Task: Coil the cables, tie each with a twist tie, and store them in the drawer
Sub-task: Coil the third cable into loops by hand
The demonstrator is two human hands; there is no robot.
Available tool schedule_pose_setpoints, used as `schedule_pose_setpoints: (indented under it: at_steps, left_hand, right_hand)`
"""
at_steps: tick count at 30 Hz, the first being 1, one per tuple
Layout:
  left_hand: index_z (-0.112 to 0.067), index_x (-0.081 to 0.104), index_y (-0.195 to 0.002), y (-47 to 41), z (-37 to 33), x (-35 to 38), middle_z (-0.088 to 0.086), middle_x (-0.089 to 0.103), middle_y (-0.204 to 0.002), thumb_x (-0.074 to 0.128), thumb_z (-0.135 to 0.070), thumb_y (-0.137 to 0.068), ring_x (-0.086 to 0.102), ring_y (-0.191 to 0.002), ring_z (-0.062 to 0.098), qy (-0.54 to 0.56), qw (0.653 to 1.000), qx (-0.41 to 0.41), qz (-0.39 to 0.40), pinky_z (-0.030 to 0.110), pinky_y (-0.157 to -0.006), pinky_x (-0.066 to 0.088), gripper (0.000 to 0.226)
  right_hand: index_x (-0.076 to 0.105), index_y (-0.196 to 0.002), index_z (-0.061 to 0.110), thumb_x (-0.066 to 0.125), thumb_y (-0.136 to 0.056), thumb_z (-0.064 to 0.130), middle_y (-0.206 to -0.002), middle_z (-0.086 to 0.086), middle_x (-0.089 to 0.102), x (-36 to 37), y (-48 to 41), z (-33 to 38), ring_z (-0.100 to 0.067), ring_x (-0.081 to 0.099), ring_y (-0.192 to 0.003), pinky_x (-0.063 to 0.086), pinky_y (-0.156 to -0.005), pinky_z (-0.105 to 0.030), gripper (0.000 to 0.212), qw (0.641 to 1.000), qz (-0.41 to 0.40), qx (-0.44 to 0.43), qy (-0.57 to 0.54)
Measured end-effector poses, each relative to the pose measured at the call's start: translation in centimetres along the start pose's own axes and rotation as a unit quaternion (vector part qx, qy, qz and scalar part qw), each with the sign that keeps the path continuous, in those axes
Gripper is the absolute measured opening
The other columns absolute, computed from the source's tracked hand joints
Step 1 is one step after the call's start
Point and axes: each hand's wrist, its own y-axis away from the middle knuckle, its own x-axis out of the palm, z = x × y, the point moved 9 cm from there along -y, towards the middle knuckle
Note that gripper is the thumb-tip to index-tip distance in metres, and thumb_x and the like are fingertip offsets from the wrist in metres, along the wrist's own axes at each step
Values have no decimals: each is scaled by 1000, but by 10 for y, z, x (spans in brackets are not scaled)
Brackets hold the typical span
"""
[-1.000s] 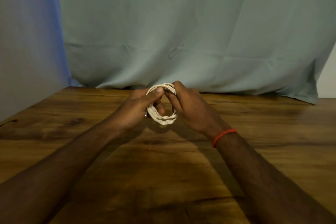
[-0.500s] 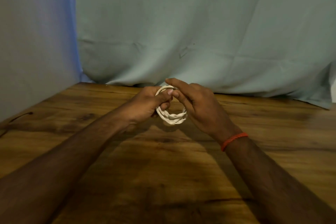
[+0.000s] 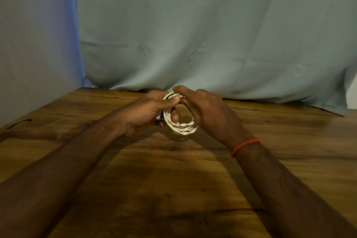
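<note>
A white cable wound into a small coil hangs between my hands, just above the wooden table. My left hand grips the coil's left side, its thumb pressed on the top strand; a metal plug end pokes out beside the palm. My right hand pinches the top of the coil with curled fingers and covers its right side. No twist tie or drawer is in view.
A pale green cloth hangs behind the table's far edge, and a blue-grey wall stands at the left. A dark crack marks the table's left edge. A red thread band circles my right wrist.
The coil has turned slightly in my hands, and my right fingers have shifted over its top. The camera view has moved a little.
</note>
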Motion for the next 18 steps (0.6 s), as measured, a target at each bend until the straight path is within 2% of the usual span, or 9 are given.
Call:
schedule_pose_setpoints:
  at_steps: [2,5,7,9,11,13,15,18]
  left_hand:
    - [-7,66,-115,-1,-3,-1,9,67,-70,64,-40,-90,55,-59,16,-17,999,17,-21,30,-57,34,41]
    - [-10,69,-113,-2,-7,-4,11,73,-77,61,-41,-88,57,-64,19,-58,997,40,-43,27,-56,37,41]
    - [-14,72,-110,-1,-10,-5,11,75,-80,59,-41,-87,59,-64,16,-85,994,45,-44,23,-55,40,37]
    - [-14,73,-106,-1,-7,-3,15,75,-85,59,-40,-90,64,-69,20,-84,996,35,-28,27,-66,46,34]
    - [-9,71,-110,-3,0,-2,19,75,-90,58,-43,-94,65,-81,31,-74,997,17,-7,39,-78,45,40]
    - [-8,69,-115,-4,5,-2,15,74,-87,53,-45,-92,61,-80,31,-83,997,4,1,38,-74,43,47]
    - [-7,70,-113,-3,4,0,10,73,-81,53,-45,-96,57,-75,27,-87,996,3,5,33,-66,40,44]
    - [-10,67,-92,1,0,0,6,70,-74,47,-40,-100,59,-66,18,-86,996,3,-6,31,-65,40,37]
  right_hand:
    - [41,-141,33,41,-104,35,-80,-3,52,0,1,0,-26,54,-69,50,-60,-45,37,1000,0,0,9]
    - [41,-145,30,50,-102,24,-84,-3,54,-2,2,0,-27,56,-70,50,-59,-45,44,1000,2,-3,29]
    - [41,-145,29,51,-101,21,-85,-4,53,-2,2,1,-27,55,-69,49,-58,-46,45,999,4,-8,39]
    - [42,-145,29,48,-103,22,-85,-4,53,-2,2,2,-27,54,-68,49,-58,-47,43,999,10,-13,43]
    - [41,-145,30,50,-102,19,-86,-4,53,-1,3,4,-26,54,-68,50,-58,-47,45,998,15,-23,55]
    - [39,-144,30,54,-100,15,-87,-4,54,1,4,4,-26,54,-67,50,-57,-46,49,998,19,-24,63]
    - [38,-144,31,57,-98,13,-87,-4,54,1,4,3,-26,55,-67,50,-55,-46,53,997,14,-20,70]
    - [44,-142,30,50,-103,25,-88,-3,58,-4,3,8,-26,58,-70,51,-59,-44,40,999,-11,-18,49]
